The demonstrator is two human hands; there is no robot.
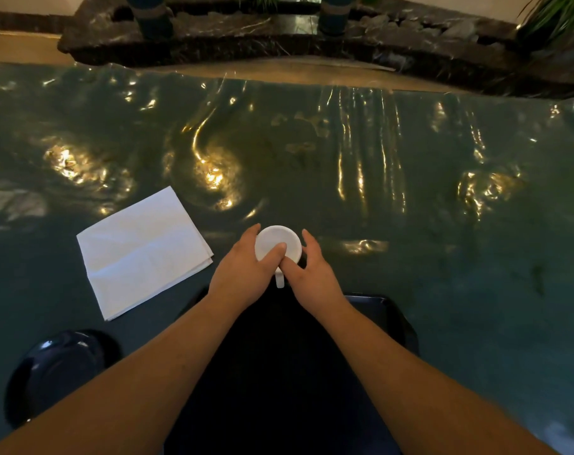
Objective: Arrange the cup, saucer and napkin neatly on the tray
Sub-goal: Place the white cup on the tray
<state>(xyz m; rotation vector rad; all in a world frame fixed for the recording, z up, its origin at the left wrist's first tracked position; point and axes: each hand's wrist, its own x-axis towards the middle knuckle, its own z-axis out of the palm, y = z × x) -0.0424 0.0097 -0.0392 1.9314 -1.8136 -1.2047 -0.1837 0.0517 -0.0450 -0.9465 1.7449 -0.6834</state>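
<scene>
A small white cup (279, 239) stands on the table just beyond the far edge of the dark tray (377, 310), its handle pointing toward me. My left hand (246, 274) wraps the cup's left side with the thumb over the rim. My right hand (311, 270) cups its right side, thumb near the handle. A folded white napkin (141, 251) lies flat on the table to the left. A dark glossy saucer (59, 369) sits at the lower left, partly behind my left forearm. My arms cover much of the tray.
The table (410, 192) is covered with a shiny, wrinkled greenish sheet with bright light reflections. Beyond its far edge runs a dark stone planter (279, 44) with plants. Open table surface spreads to the right and behind the cup.
</scene>
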